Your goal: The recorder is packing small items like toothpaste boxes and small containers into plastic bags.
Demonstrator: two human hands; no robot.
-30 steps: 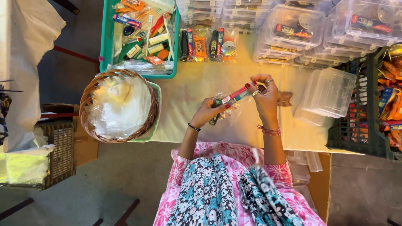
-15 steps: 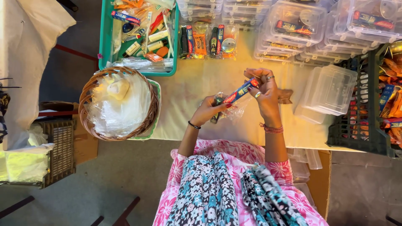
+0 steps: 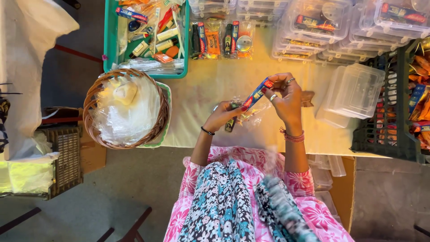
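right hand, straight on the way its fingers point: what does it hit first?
The right hand points up-left, pinching the toothpaste box. Past it lies bare cloth, then probably the packed pouches by the green tray. Height above the table is unclear.

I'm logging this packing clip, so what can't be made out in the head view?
- Clear bag: contents blurred, partly behind left hand.
- Box far end: covered by right hand.
- Black crate: cut off at right edge.
- Wicker basket: contents veiled by plastic.

Red-and-blue box in the right hand; teal tray beyond the left hand; pink floral dress below both.
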